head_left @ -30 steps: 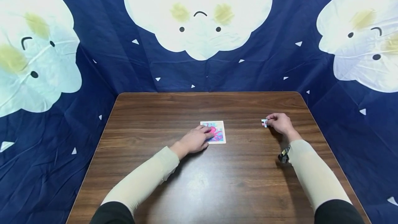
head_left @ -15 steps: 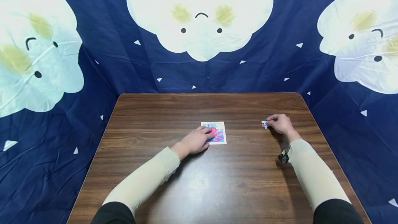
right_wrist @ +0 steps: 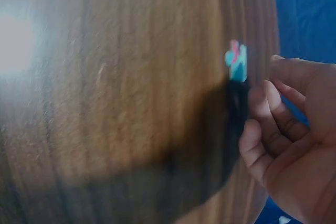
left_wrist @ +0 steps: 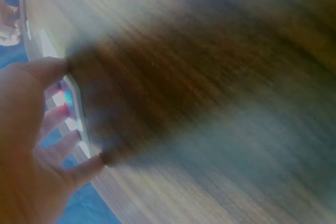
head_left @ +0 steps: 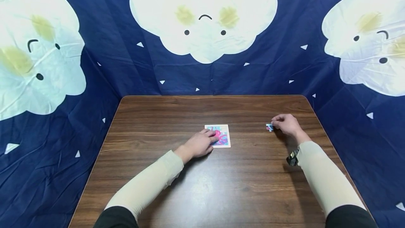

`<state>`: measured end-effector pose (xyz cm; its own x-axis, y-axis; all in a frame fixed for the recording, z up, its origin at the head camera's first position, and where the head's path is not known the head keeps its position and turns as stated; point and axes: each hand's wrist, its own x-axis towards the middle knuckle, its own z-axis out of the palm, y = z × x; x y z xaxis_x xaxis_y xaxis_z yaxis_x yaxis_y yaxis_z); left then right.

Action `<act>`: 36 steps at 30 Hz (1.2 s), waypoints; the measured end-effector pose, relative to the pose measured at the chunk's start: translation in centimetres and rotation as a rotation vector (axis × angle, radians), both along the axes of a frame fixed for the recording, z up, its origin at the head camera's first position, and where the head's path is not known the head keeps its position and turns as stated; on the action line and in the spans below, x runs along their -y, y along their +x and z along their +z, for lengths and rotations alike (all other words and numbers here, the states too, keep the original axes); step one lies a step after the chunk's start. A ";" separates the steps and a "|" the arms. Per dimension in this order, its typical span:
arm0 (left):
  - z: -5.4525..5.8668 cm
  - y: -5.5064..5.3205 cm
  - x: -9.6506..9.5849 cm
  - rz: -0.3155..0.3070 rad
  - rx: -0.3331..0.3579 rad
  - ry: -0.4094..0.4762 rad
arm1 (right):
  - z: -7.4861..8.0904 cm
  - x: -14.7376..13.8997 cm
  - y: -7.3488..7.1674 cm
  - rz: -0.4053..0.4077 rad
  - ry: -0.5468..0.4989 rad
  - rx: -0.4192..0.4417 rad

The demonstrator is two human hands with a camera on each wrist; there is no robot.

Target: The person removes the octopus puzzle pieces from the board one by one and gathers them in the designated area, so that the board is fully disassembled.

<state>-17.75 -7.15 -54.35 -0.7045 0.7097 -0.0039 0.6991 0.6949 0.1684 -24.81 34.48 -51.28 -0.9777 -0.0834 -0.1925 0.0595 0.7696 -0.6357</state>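
A small square jigsaw puzzle (head_left: 223, 138) with a white border and a pink and blue picture lies flat on the table. My left hand (head_left: 198, 143) rests over its left part with the fingers spread, hiding some of the picture. In the left wrist view, those fingers (left_wrist: 62, 145) reach across the puzzle's edge. Off to the right, a loose blue and pink puzzle piece (head_left: 269, 127) lies on the wood. Just beyond the piece is my right hand (head_left: 287, 124). The right wrist view shows a gap between its loosely bent fingers and the puzzle piece (right_wrist: 239, 66).
The brown wooden table (head_left: 202, 192) has rounded far corners. Dark blue cloth (head_left: 126, 66) printed with white clouds hangs behind it and on both sides. A dark wrist device (head_left: 292, 157) sits at my right sleeve.
My right fingers have let go of the puzzle piece and drawn slightly back; the piece has turned a little. My left hand stays on the puzzle. The head view shifts slightly.
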 end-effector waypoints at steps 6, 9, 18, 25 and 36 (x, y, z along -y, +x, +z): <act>-0.1 0.0 0.0 0.016 0.010 -0.010 | 0.6 2.6 -0.6 0.079 0.048 -0.060; -0.2 0.1 0.1 0.017 0.014 -0.004 | 0.7 4.5 -0.8 0.109 0.007 -0.026; -0.3 0.2 0.2 0.033 0.029 -0.001 | 1.0 10.3 -0.9 0.237 -0.053 -0.084; -0.4 0.1 0.3 0.049 -0.003 -0.033 | 1.0 13.8 -1.1 0.316 -0.074 -0.071; -0.9 0.4 0.5 0.093 -0.055 0.010 | 0.5 17.5 -0.8 0.389 -0.084 -0.040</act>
<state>-17.38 -7.67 -55.21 -0.7662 0.6411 0.0438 0.6402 0.7556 0.1389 -25.56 16.97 -50.77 -0.8768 -0.4625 -0.1318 -0.2519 0.6752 -0.6933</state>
